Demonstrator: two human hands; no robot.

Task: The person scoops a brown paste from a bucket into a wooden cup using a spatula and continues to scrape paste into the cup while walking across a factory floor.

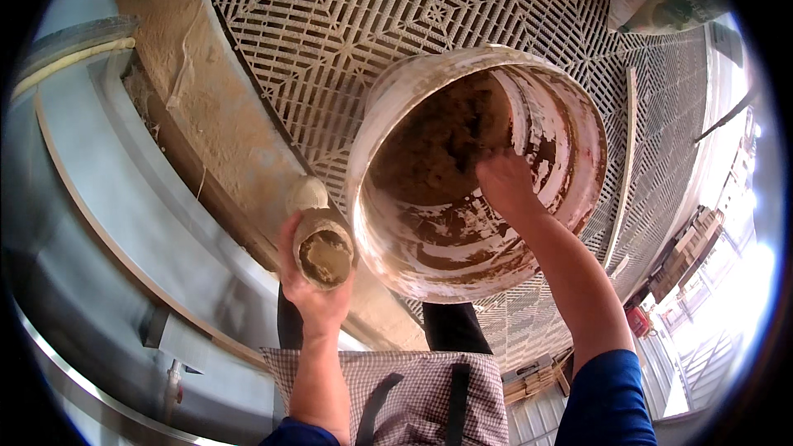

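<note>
In my left hand (320, 304) is a short round tube-shaped container (337, 241), its rim crusted and its open end showing tan material inside. My fingers wrap around its side. Just beyond it shows a pale rounded piece (308, 192); I cannot tell whether the two are joined. My right hand (505, 182) reaches down inside a large white tub (475, 285) that tilts toward me. Its fingers are curled in, and whatever they grip is hidden. Dark brown, lumpy material (434, 144) lies deep in the tub, with wet reddish-brown smears along the inner wall.
A dusty tan ledge (216, 107) runs along the left, beside a large pale grey curved machine surface (124, 157). Under the tub lies slatted plastic floor matting (330, 25). A white and green sack (669, 0) stands at the upper right; stacked wood (687, 252) lies at the far right.
</note>
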